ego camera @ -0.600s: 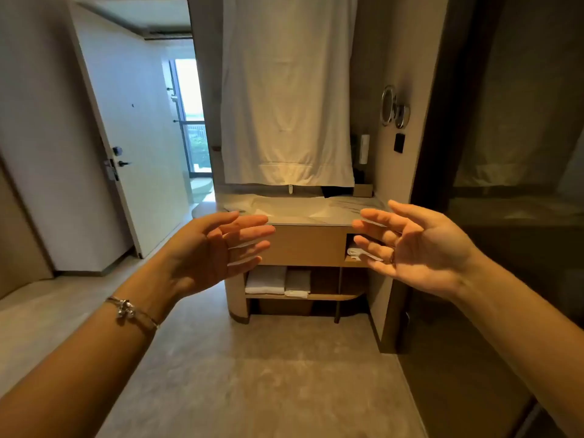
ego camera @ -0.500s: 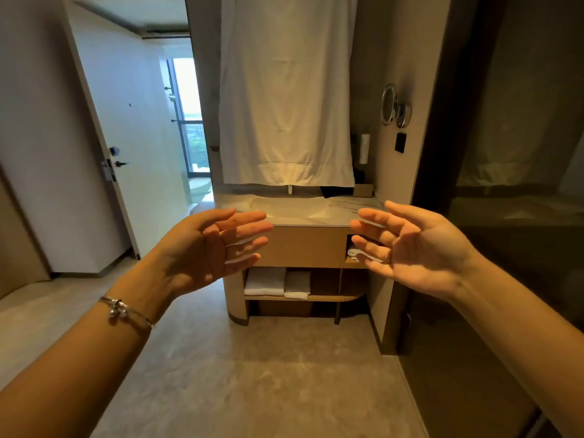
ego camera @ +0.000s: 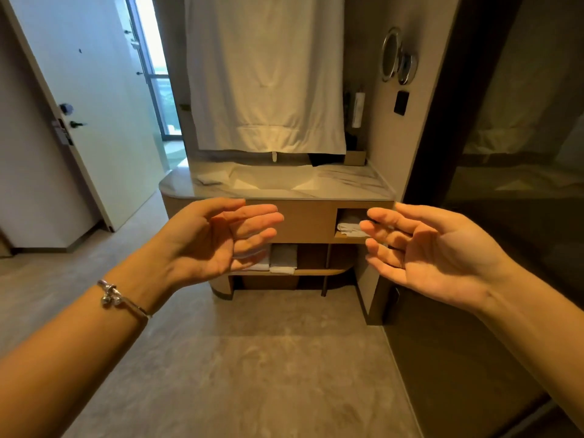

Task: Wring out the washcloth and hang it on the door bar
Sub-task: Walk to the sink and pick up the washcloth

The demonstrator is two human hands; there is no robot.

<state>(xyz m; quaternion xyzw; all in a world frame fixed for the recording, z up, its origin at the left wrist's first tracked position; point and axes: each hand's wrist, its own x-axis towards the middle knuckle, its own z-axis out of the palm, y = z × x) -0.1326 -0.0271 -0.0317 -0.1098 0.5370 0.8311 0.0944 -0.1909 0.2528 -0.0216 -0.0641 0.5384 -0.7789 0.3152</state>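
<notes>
Nearest the camera, two bare forearms reached forward over a grey stone-look floor (ego camera: 252, 368). A thin silver bracelet (ego camera: 121, 300) with small charms sat on the left wrist. The left hand (ego camera: 215, 241) was held out with its palm turned inward, fingers (ego camera: 256, 218) loosely extended and slightly fanned, gripping nothing. The right hand (ego camera: 433, 251) mirrored it, palm facing the left one, its fingers (ego camera: 387, 216) a little curled and apart, also empty. The two hands were well apart from each other, with the vanity showing in the gap between them.

Behind the hands stood a wooden vanity unit (ego camera: 303, 221) with a pale marble top (ego camera: 347, 184) and a sunken basin (ego camera: 271, 180). A small white washcloth (ego camera: 210, 178) lay crumpled on the marble at the basin's left side, away from both hands. On the open lower shelf sat folded towels (ego camera: 282, 259), and another folded towel (ego camera: 349, 224) rested in a small cubby at the upper right of the unit.

Farther back, a large white sheet (ego camera: 265, 74) hung down over the wall above the basin. To its right, a round chrome mirror (ego camera: 392, 55) was mounted on the side wall above a dark switch plate (ego camera: 401, 102). On the left a white door (ego camera: 91, 99) stood open, and beyond it daylight came through a tall window (ego camera: 158, 74). A dark glass panel (ego camera: 518, 153) filled the right edge.
</notes>
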